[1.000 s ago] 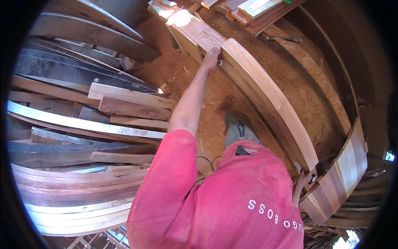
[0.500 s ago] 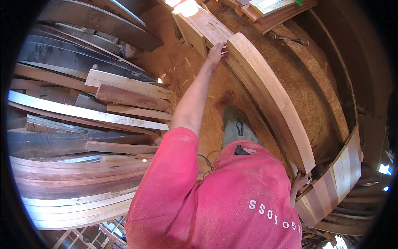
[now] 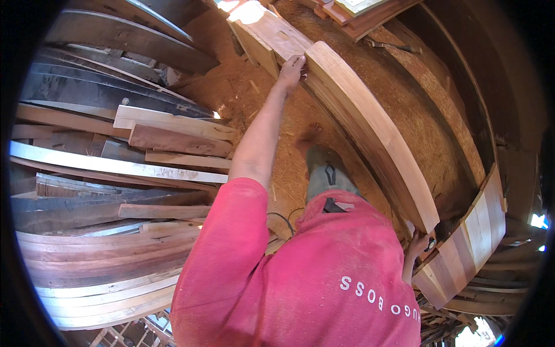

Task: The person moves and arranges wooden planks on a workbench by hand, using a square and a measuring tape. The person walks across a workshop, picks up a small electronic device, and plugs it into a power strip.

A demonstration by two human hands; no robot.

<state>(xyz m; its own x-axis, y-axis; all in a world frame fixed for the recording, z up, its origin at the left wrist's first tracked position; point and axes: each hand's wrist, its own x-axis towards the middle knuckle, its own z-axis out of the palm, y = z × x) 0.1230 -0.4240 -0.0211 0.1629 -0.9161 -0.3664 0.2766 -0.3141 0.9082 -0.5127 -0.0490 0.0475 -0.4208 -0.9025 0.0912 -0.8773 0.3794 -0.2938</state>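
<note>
A long, thick wooden plank (image 3: 376, 121) with a pale edge runs from the upper middle down to the right. My left hand (image 3: 292, 70) is at its far end, fingers bent closed against the corner. At the near end, my right hand (image 3: 418, 243) reaches from below and grips the plank's underside; part of that hand is hidden behind the wood and my body. The plank's far end rests against a wooden beam (image 3: 280, 36) with a small hollow in its top.
Stacked boards (image 3: 104, 254) fill the left side. Sawdust covers the floor (image 3: 237, 124). A tool with a dark handle (image 3: 396, 46) lies beyond the plank, near reddish boards (image 3: 347, 17). A panel of joined strips (image 3: 468, 243) stands at the right.
The whole view has shifted slightly, with the plank a little further left. My left fingers look more closed at the plank's end; the right hand stays at the near end.
</note>
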